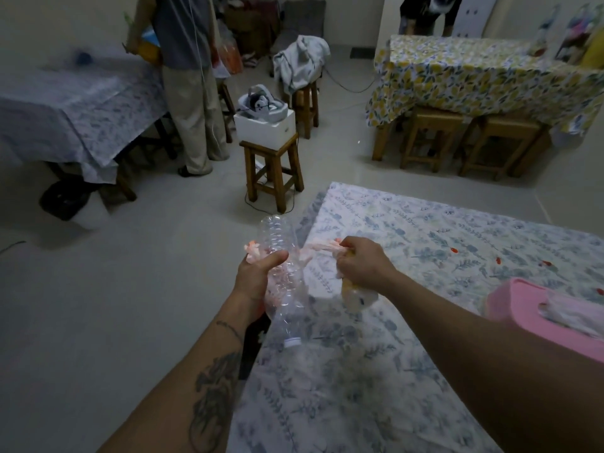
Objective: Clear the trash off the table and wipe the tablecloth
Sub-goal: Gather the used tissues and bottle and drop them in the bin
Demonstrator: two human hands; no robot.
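Clear plastic bottle (pixel 283 273) in left hand (pixel 256 273) (over tablecloth (pixel 408 230) edge)

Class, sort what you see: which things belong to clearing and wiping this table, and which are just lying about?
Job:
clear plastic bottle
pink plastic bag
floral tablecloth
red scraps

Lying about:
wooden stool
white box
yellow-patterned table
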